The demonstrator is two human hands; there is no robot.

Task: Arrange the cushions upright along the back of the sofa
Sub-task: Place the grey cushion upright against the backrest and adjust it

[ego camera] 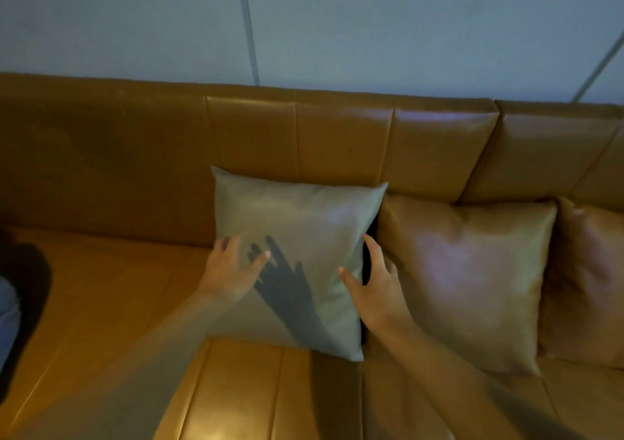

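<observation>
We see the grey-green cushion [297, 257] upright against the sofa back [337, 135], left of the brown cushion [469, 281], both hands, left hand [233, 270] and right hand [378, 287], touching its sides with spread fingers.

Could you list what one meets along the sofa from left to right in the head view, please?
Dark object at the left edge → left hand → grey-green cushion → right hand → tan cushion → brown cushion at the right edge.
</observation>
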